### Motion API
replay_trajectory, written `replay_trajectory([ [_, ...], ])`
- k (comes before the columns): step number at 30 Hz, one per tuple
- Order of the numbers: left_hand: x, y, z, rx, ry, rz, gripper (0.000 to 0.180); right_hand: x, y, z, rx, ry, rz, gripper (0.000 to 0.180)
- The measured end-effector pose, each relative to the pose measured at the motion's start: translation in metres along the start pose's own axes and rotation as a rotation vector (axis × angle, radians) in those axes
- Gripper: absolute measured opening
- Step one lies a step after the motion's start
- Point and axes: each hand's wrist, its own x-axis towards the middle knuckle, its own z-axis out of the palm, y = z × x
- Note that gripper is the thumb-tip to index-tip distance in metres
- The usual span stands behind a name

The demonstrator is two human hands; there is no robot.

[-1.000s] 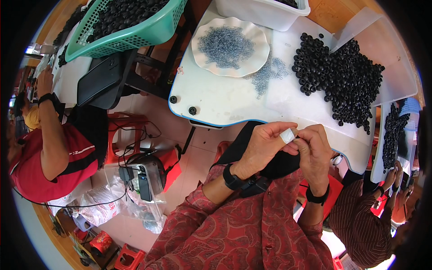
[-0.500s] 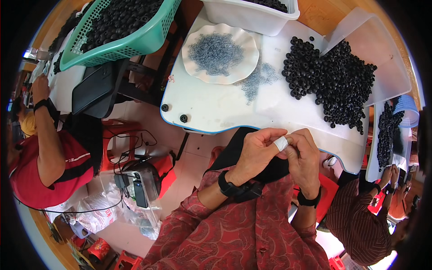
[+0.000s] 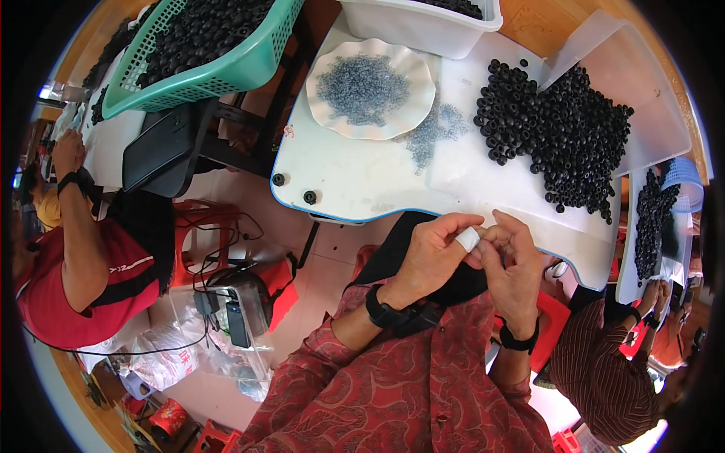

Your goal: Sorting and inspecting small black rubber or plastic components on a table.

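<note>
Left hand (image 3: 432, 253) and right hand (image 3: 515, 260) pinch together, fingertips touching.

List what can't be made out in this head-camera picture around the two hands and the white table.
- Whatever the left hand and right hand pinch: head view, covered by the fingers and the white tape on one fingertip.
- White bin: cut off by the top edge, contents barely seen.
- Grey bits on the scalloped plate: too small to tell their shape.
- Green basket: its far end cut off by the rim.
</note>
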Motion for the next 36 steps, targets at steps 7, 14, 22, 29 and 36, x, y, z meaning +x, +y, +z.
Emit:
replay_trajectory([
  [7, 0.004, 0.011, -0.013, -0.434, -0.115, 0.048, 0.031, -0.008, -0.014, 0.010, 0.138, 0.160, -0.052, 0.033],
  [14, 0.000, 0.019, -0.015, -0.546, -0.218, 0.112, 0.036, -0.009, -0.035, 0.021, 0.198, 0.079, -0.141, 0.031],
  [22, -0.008, 0.024, -0.006, -0.509, -0.215, 0.062, 0.033, -0.017, -0.032, 0.027, 0.083, -0.040, -0.020, 0.076],
  [29, -0.007, 0.017, -0.002, -0.325, -0.149, 0.169, 0.045, -0.016, -0.024, 0.037, 0.098, 0.050, 0.033, 0.088],
  [36, -0.009, 0.024, 0.005, -0.243, -0.092, 0.187, 0.059, -0.012, -0.024, 0.037, 0.341, 0.071, 0.067, 0.081],
])
